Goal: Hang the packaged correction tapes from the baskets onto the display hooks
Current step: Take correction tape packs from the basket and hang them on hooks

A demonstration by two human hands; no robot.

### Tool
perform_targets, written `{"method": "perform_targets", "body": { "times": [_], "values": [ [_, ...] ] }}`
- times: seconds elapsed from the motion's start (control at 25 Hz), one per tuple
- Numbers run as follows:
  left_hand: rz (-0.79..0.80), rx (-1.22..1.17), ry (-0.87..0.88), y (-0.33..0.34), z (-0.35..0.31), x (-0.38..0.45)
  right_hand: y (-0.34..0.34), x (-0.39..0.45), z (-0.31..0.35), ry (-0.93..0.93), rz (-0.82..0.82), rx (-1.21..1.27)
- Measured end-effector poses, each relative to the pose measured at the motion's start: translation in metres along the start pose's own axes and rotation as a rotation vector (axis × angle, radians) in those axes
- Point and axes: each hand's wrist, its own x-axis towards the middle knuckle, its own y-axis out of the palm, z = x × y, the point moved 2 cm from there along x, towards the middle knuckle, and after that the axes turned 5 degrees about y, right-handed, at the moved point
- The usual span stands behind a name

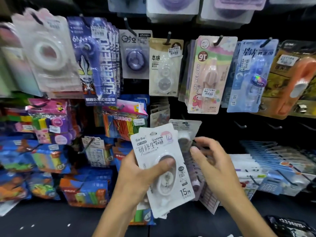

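Left hand (135, 175): low centre of the frame, fingers and thumb curled round a stack of white carded correction tape packs (164, 168); the thumb presses on the front pack's clear blister.
Right hand (212, 166): just right of the stack, fingers (195, 149) half curled and pinching at a grey-and-white pack behind the front one (184, 132), seemingly working it free.
Done so far: I'd say partly; the row of black display hooks (168, 38) across the upper frame already carries assorted packs, such as the pink carded one (210, 74).
Left to do: the held stack is not yet hung; bare hooks (241, 124) show at middle right.
Baskets: not in view, so I cannot tell what remains.
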Motion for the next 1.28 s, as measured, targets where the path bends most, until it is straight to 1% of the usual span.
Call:
{"method": "perform_targets", "body": {
  "times": [0.04,0.08,0.12,0.16,0.24,0.28,0.32,0.36,0.44,0.52,0.6,0.64,0.72,0.76,0.8,0.84,0.88,0.92,0.96,1.0,1.04,1.12,1.16,1.2,1.28],
  "values": [
    [0.001,0.019,0.008,0.001,0.0,0.002,0.005,-0.013,0.001,0.031,0.161,0.129],
    [0.013,0.023,0.005,0.003,0.002,0.003,0.011,-0.025,0.0,0.06,0.312,0.201],
    [0.039,0.002,-0.018,0.006,0.003,0.003,0.017,-0.034,-0.005,0.068,0.394,0.228],
    [0.083,-0.05,-0.053,0.007,0.005,0.004,0.021,-0.039,-0.008,0.075,0.394,0.29],
    [0.15,-0.187,-0.128,0.007,0.005,0.004,0.024,-0.037,-0.01,0.131,0.274,0.502],
    [0.14,-0.218,-0.141,0.005,0.005,0.003,0.019,-0.034,-0.01,0.145,0.2,0.58],
    [0.102,-0.221,-0.135,0.002,0.004,0.002,0.012,-0.03,-0.007,0.138,0.132,0.604],
    [0.046,-0.207,-0.115,-0.001,0.003,0.001,0.004,-0.027,-0.006,0.119,0.083,0.585],
    [-0.069,-0.176,-0.038,-0.01,0.0,0.002,-0.007,-0.026,-0.008,0.138,0.006,0.47],
    [-0.148,-0.185,0.045,-0.017,-0.005,0.003,-0.009,-0.026,-0.011,0.152,-0.066,0.358],
    [-0.164,-0.206,0.098,-0.019,-0.006,0.004,-0.001,-0.019,-0.013,0.199,-0.118,0.323],
    [-0.157,-0.208,0.112,-0.016,-0.005,0.004,0.004,-0.014,-0.013,0.26,-0.132,0.321],
    [-0.131,-0.181,0.124,-0.008,-0.003,0.004,0.013,-0.009,-0.01,0.365,-0.119,0.259],
    [-0.114,-0.155,0.129,-0.004,-0.003,0.005,0.017,-0.01,-0.012,0.319,-0.091,0.203],
    [-0.083,-0.123,0.136,0.0,-0.003,0.007,0.022,-0.013,-0.013,0.235,-0.031,0.212],
    [-0.04,-0.089,0.142,0.005,-0.003,0.01,0.026,-0.018,-0.012,0.151,0.071,0.298],
    [0.008,-0.056,0.14,0.011,-0.002,0.014,0.03,-0.022,-0.01,0.11,0.181,0.423],
    [0.048,-0.031,0.128,0.016,0.0,0.017,0.032,-0.024,-0.009,0.085,0.24,0.488],
    [0.059,-0.01,0.111,0.022,0.002,0.018,0.032,-0.023,-0.009,0.06,0.224,0.496],
    [0.03,0.022,0.106,0.026,0.004,0.019,0.03,-0.021,-0.009,0.036,0.16,0.477],
    [-0.04,0.105,0.127,0.028,0.006,0.02,0.026,-0.02,-0.009,0.036,0.077,0.465],
    [-0.193,0.428,0.246,0.024,0.006,0.022,0.016,-0.021,-0.015,0.063,-0.068,0.413],
    [-0.226,0.575,0.326,0.022,0.005,0.024,0.01,-0.024,-0.018,0.06,-0.118,0.382],
    [-0.218,0.669,0.396,0.02,0.002,0.028,0.005,-0.028,-0.019,0.048,-0.168,0.34],
    [-0.114,0.741,0.433,0.019,-0.001,0.037,0.001,-0.031,-0.018,-0.004,-0.248,0.23]
  ]
}}
